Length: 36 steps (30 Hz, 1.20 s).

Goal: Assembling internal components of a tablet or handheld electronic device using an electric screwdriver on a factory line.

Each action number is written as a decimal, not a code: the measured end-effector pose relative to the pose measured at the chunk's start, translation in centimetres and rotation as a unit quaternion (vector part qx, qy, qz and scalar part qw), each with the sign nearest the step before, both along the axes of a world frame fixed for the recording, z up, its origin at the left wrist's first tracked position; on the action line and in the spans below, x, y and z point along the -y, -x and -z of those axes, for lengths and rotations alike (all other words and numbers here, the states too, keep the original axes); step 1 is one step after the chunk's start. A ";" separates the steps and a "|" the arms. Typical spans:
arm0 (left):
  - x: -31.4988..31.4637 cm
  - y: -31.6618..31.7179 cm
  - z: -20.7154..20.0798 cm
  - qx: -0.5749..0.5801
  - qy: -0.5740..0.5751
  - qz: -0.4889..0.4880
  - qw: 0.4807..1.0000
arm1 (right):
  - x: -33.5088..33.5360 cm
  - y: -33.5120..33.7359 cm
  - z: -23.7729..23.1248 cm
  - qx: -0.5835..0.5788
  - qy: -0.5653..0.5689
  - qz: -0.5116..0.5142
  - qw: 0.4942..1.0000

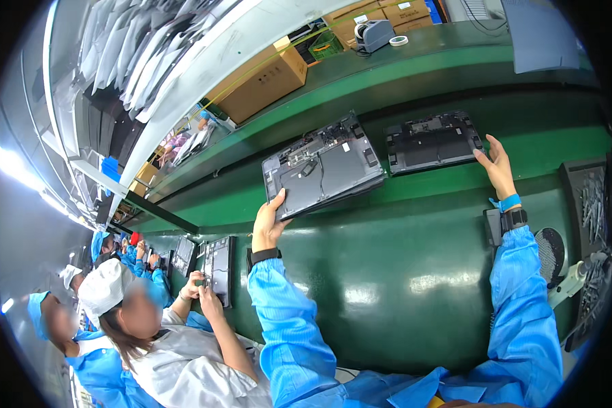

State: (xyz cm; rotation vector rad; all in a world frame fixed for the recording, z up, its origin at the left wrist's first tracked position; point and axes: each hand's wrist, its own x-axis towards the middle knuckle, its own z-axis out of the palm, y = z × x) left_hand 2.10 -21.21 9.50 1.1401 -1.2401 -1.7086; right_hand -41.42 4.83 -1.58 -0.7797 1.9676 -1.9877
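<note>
My left hand (268, 223) grips the lower left corner of an opened laptop (333, 175), thumb on top. That laptop is tilted above the green bench, its circuit board and dark inner panels facing up; a second dark layer shows under its near edge. To its right, a second opened laptop (432, 146) lies on the bench with its inside exposed. Beside the right edge of this one is my right hand (498, 166), its thumb and fingers apart and nothing between them. Whether the thumb touches the laptop I cannot tell.
A co-worker in white (183, 353) works at left on another opened laptop (219, 268). At right stand a dark tray (581, 180) of small thin parts and a round mesh object (551, 255). On the raised shelf are a tape dispenser (375, 35) and a cardboard box (265, 85).
</note>
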 end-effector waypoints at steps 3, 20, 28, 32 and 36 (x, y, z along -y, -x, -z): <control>-5.5 0.4 -0.5 -0.043 0.016 0.010 0.999 | -0.4 -3.4 -1.7 0.011 0.072 -0.057 0.996; -32.1 0.0 5.7 0.394 0.139 0.283 0.863 | -24.2 -18.1 -3.0 0.124 -0.178 -0.194 0.957; -33.4 0.1 6.1 0.520 0.248 0.306 0.758 | -25.7 -19.4 -3.7 -0.228 -0.338 -0.076 0.910; -32.7 -0.6 6.3 0.526 0.313 0.317 0.724 | -24.7 -20.7 -5.2 -0.308 -0.348 -0.033 0.885; -30.2 -0.8 5.1 0.460 0.341 0.238 0.785 | -22.0 -22.9 -6.9 -0.340 -0.262 -0.176 0.886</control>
